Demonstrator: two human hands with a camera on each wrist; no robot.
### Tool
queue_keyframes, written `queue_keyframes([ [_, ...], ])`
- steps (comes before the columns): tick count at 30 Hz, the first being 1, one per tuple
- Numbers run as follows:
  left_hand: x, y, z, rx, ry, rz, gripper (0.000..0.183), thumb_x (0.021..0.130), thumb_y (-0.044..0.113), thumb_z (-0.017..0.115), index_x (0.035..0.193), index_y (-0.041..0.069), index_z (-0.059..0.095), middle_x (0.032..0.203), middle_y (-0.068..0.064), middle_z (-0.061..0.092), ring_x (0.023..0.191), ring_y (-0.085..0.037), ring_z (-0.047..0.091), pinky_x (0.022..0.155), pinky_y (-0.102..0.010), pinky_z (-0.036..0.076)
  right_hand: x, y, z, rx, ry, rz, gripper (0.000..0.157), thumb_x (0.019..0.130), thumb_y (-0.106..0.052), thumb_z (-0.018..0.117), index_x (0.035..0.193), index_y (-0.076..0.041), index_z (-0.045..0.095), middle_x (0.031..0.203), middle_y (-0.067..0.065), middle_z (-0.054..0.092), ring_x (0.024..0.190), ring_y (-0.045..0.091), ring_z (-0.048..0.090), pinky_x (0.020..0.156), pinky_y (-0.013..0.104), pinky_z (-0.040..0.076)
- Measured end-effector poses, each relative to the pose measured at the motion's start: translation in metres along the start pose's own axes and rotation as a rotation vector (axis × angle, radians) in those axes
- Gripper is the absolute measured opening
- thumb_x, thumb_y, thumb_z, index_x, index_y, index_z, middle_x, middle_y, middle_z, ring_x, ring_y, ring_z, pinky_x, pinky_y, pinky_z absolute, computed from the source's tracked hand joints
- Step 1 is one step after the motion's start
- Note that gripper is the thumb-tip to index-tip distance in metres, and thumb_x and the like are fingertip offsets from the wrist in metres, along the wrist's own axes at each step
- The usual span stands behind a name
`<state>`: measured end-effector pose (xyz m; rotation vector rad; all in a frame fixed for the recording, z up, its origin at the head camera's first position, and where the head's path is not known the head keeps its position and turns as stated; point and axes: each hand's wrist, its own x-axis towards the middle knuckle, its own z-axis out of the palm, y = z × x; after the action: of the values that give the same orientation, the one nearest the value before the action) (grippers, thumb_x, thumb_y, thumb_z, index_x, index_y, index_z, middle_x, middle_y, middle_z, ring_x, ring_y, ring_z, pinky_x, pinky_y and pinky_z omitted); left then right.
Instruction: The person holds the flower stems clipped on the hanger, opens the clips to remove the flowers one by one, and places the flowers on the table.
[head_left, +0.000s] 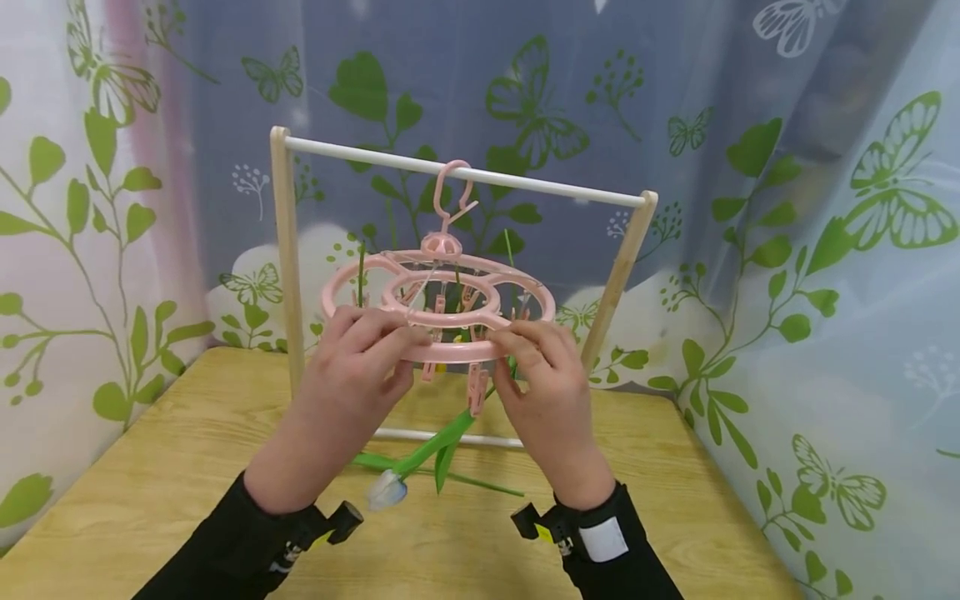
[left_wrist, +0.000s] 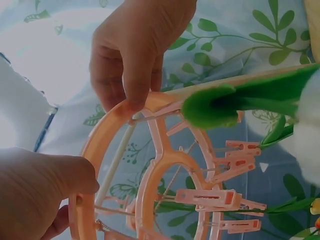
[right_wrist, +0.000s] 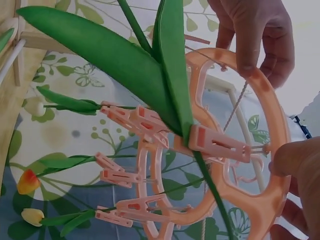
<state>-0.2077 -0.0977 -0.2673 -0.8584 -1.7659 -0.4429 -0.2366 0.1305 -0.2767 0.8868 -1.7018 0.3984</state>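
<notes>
I counted two hands and one hanger.
Remotely, I tallied one hook, two wooden posts, two white bars and, in the right wrist view, three blooms; overlapping clips defeated me.

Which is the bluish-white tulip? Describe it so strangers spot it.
Find the pink plastic oval hanger under the white rod. From its pink clip beside the right hand hangs the bluish-white tulip, the lowest bloom in the head view.
</notes>
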Motion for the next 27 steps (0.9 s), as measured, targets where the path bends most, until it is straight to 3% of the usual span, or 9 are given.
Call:
queue_keyframes([
  [8,-0.003,-0.006,0.002,-0.047,-0.007,-0.04,0.026,0.075,-0.004,0.071,0.098,0.007,0.068,0.099,-0.008,0.061,0.089,-0.029,0.048,0.081,-0.044,0.04,-0.003,0.011,-0.002,0.016,0.052,0.042,0.024,0.081,-0.001,0.067,0.105,-0.003,0.068,0.105,0.011,0.061,0.1,0.028,0.054,0.086,0.041,0.045],
  [20,0.005,0.005,0.001,0.11,-0.009,0.048,0.025,0.076,0.005,0.076,0.101,0.008,0.071,0.099,-0.007,0.067,0.09,-0.027,0.056,0.081,-0.045,0.042,-0.003,0.001,0.001,-0.006,0.071,-0.015,0.02,0.079,0.001,0.07,0.099,-0.001,0.068,0.102,0.012,0.063,0.095,0.03,0.055,0.083,0.041,0.047],
  [27,0.006,0.009,0.0,0.052,-0.011,0.021,0.027,0.077,0.006,0.077,0.102,0.009,0.071,0.101,-0.006,0.066,0.095,-0.028,0.055,0.086,-0.044,0.042,-0.002,-0.002,0.003,0.008,0.075,-0.039,0.024,0.078,0.0,0.072,0.102,-0.003,0.068,0.104,0.011,0.063,0.097,0.03,0.054,0.083,0.041,0.048],
])
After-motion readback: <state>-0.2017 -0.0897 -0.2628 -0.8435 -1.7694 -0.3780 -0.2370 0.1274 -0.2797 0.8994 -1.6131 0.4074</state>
